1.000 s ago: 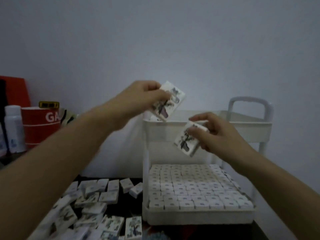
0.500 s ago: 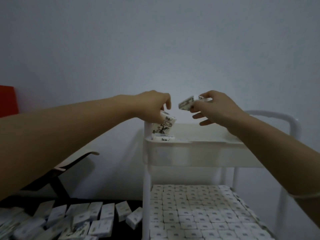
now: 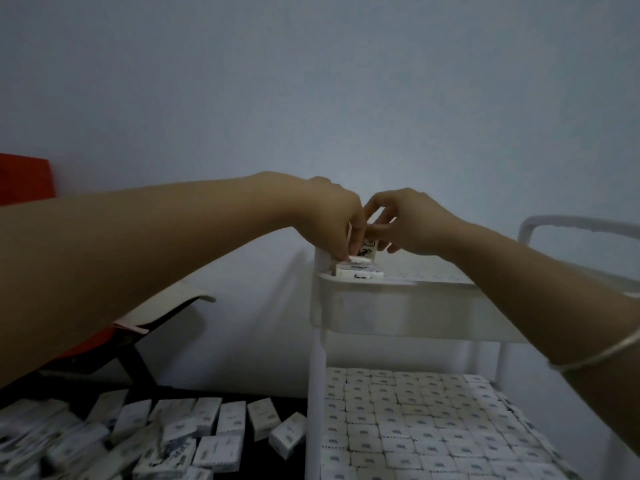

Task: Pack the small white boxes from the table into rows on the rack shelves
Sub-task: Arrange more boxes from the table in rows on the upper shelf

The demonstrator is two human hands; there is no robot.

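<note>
Both hands meet over the left front corner of the white rack's top shelf (image 3: 398, 306). My left hand (image 3: 332, 220) reaches down with curled fingers and holds a small white box (image 3: 360, 260) lying on other boxes (image 3: 360, 273) in that corner. My right hand (image 3: 412, 223) pinches a printed white box (image 3: 370, 245) right beside it, just above the shelf. The lower shelf (image 3: 317, 410) is packed with tight rows of boxes (image 3: 415, 427). Several loose boxes (image 3: 173, 438) lie in a heap on the dark table at the lower left.
The rack's curved handle (image 3: 571, 223) rises at the right. A pale tilted board on a dark stand (image 3: 166, 306) and a red object (image 3: 24, 178) sit at the left, against a plain wall.
Both hands have come down and together into the top shelf's corner. The right hand's box, held level above the shelf before, is now low beside the left hand's box.
</note>
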